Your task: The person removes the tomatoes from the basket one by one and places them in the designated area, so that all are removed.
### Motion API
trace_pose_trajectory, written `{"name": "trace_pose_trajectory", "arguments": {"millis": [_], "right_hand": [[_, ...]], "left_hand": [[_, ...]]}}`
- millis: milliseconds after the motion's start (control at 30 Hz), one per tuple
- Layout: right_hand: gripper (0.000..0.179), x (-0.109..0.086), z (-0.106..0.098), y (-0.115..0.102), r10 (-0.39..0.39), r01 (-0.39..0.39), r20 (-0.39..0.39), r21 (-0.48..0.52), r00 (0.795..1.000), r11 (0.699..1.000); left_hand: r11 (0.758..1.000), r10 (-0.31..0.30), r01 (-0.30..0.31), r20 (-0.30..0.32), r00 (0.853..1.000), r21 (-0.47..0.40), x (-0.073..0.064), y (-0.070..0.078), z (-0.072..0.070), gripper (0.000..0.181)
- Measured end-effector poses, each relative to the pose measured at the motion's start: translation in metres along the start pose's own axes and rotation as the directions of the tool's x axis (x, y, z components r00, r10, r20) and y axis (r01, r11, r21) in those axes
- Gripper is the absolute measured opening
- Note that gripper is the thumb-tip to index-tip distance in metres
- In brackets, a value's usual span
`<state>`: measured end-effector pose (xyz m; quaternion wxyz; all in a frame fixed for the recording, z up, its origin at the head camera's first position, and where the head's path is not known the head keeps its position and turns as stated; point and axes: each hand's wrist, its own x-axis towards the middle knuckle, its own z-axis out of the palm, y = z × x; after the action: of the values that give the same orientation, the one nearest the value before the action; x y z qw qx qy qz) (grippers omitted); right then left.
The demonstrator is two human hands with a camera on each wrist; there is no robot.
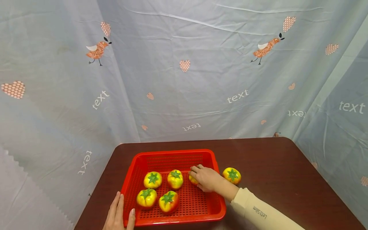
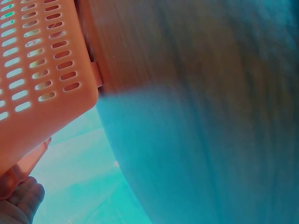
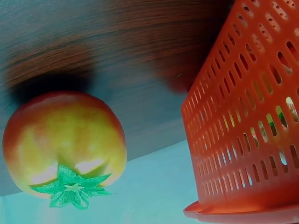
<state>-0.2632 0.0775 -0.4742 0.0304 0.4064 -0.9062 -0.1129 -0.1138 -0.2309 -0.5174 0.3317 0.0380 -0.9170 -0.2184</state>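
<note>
A red plastic basket with slotted walls stands on the table. In it sit several yellow-red artificial tomatoes with green leafy tops. My right hand reaches over the basket's right side and grips one tomato, mostly hidden under the fingers. My left hand holds the basket's front left rim, thumb on the inner side and fingers along the outside. In the left wrist view, fingertips show beside the rim. Another tomato lies outside the basket, under the right forearm's far side.
The dark brown wooden table extends to the right of the basket. Behind and along both sides hangs a grey-blue curtain printed with birds, hearts and words. A cream sleeve covers the right forearm and crosses the table's front.
</note>
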Motion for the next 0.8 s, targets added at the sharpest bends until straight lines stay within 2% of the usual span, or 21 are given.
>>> {"name": "trace_pose_trajectory", "arguments": {"millis": [133,467,800], "right_hand": [[0.058,0.000,-0.001,0.002,-0.004,0.004,-0.010,0.015,1.000,1.000],[0.059,-0.001,-0.014,0.007,-0.002,0.005,-0.066,0.049,0.998,0.999],[0.062,-0.001,-0.033,0.020,0.026,-0.015,-0.092,0.114,0.995,0.993]], "left_hand": [[1.000,-0.008,0.008,0.002,1.000,0.000,0.001,0.000,0.000,0.071],[1.000,0.016,-0.016,-0.008,1.000,-0.007,0.001,0.000,0.000,0.070],[0.999,-0.029,0.028,0.036,0.999,0.046,0.001,0.004,-0.003,0.071]]}}
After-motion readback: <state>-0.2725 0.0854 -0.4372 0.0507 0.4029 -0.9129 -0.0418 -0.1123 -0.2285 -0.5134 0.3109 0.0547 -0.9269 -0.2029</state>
